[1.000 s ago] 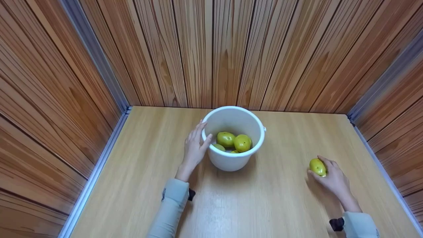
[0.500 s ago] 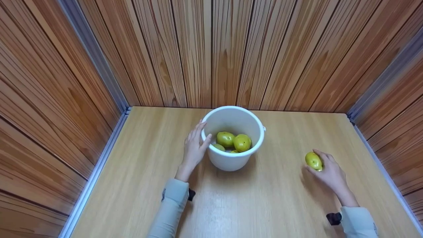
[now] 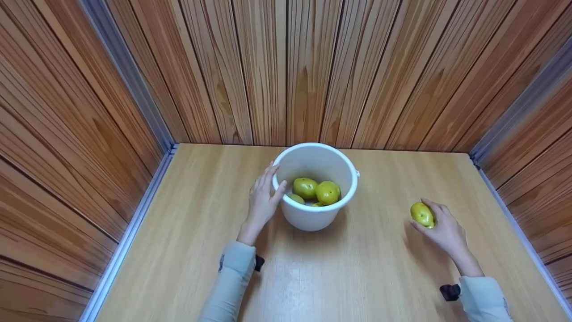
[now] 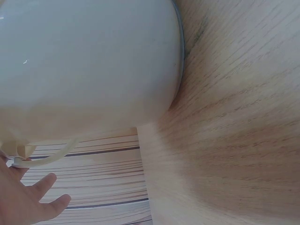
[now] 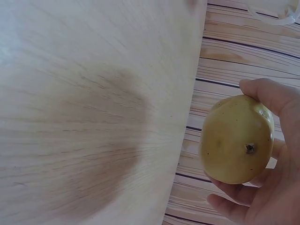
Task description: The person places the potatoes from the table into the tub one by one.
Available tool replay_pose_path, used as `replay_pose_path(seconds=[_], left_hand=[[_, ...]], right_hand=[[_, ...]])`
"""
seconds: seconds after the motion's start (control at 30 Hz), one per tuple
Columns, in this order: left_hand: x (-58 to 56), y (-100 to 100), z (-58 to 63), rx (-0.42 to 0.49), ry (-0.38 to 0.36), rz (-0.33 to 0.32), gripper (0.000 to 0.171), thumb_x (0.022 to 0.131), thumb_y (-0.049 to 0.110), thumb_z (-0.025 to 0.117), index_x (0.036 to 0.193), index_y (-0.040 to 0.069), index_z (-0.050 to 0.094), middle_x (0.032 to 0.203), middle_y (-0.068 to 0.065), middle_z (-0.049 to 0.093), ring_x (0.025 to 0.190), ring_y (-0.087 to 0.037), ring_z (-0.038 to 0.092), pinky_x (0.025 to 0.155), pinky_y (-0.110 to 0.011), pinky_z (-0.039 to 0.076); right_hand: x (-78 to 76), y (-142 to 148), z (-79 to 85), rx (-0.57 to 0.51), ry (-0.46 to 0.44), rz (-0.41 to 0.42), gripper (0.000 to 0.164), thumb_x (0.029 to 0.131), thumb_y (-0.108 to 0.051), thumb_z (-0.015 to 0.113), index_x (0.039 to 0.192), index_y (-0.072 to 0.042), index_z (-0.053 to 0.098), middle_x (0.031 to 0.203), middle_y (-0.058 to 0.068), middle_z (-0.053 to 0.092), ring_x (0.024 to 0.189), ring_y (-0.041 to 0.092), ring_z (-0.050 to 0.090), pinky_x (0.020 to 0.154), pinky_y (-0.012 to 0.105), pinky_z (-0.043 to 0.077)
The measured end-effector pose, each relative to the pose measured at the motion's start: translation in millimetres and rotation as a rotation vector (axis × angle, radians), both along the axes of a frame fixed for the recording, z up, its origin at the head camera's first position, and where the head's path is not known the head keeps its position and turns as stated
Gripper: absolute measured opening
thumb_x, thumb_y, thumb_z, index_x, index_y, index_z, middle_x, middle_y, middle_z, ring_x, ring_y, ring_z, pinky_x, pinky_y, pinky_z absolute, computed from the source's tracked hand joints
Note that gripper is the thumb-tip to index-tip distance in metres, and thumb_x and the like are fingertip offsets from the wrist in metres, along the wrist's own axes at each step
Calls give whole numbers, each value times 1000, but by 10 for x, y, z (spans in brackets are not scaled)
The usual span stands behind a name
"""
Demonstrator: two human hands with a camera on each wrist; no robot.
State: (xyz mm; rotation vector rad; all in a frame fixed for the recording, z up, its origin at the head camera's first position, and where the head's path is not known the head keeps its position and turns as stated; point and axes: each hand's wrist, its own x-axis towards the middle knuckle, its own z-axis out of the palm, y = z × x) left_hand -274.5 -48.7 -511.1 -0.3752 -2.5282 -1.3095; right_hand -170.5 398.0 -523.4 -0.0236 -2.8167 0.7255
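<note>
A white bucket (image 3: 312, 219) stands upright toward the back of the table. Several yellow-green round fruits (image 3: 305, 188) lie at its bottom. My left hand (image 3: 262, 200) holds the bucket's left rim, its thumb over the edge. From the left wrist, part of this hand (image 4: 26, 201) shows beside the bucket's thin handle (image 4: 51, 157), some fingers stretched out. Off to the right, my right hand (image 3: 448, 232) grips another yellow-green fruit (image 3: 422, 215) between thumb and fingers, above the table. Seen from the right wrist, that fruit (image 5: 236, 140) has a small dark stem pit.
The light wooden table (image 3: 201, 179) is bounded by wood-plank walls (image 3: 304, 80) at the back and sides. Metal strips (image 3: 129, 228) run along its side edges. Dark wrist cameras (image 3: 450, 293) stick out by the cuffs.
My right hand has moved a little forward and to the left with the fruit in it. The left hand and the bucket stay in place.
</note>
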Motion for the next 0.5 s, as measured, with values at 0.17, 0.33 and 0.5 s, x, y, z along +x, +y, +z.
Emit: replay_pose_path(seconds=[0.17, 0.33, 0.5], left_hand=[[-1, -1, 8, -7, -16, 2, 54, 92, 49, 46, 142, 31, 34, 151, 10, 27, 135, -20, 30, 106, -55, 21], [4, 2, 12, 0, -24, 0, 55, 92, 51, 46, 142, 32, 34, 152, 7, 27, 136, -21, 29, 107, -55, 20], [9, -1, 4, 5, -20, -2, 56, 92, 51, 46, 142, 31, 34, 152, 3, 28, 136, -22, 28, 107, -57, 19]], right_hand=[[-11, -21, 16, 5, 10, 0, 70, 81, -36, 70, 137, -6, 41, 125, 26, 45, 105, 44, 48, 75, 61, 39], [-34, -37, 35, -2, 8, 8, 71, 81, -38, 69, 138, -6, 40, 125, 26, 45, 107, 44, 47, 78, 62, 39], [-55, -62, 58, -4, 13, 17, 70, 81, -38, 69, 137, -6, 41, 123, 25, 46, 106, 43, 48, 78, 61, 39]])
